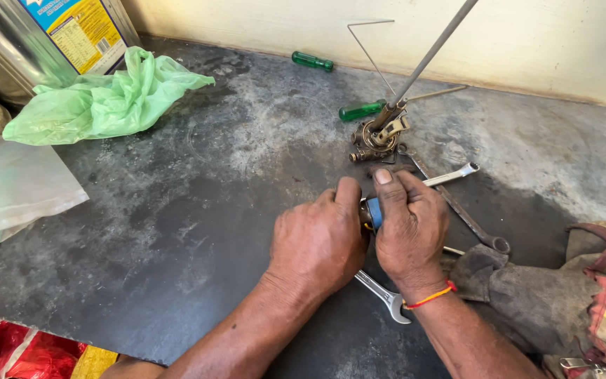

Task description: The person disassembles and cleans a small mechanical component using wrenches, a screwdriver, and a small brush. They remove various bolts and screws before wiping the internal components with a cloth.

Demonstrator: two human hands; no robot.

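Both forearms enter from the slab's near edge, the left hand (320,238) and right hand (409,228) closed together around a small blue-and-brass fitting (372,212) between them, its axis hidden, equally near both.

Both hands meet at the frame's centre on the tabletop (177,231), a spanner (386,298) beneath them. Above them sits a valve assembly (376,137); a crumpled bag (103,98) lies upper left, a tin (43,35) behind it, rags (569,281) lower right.
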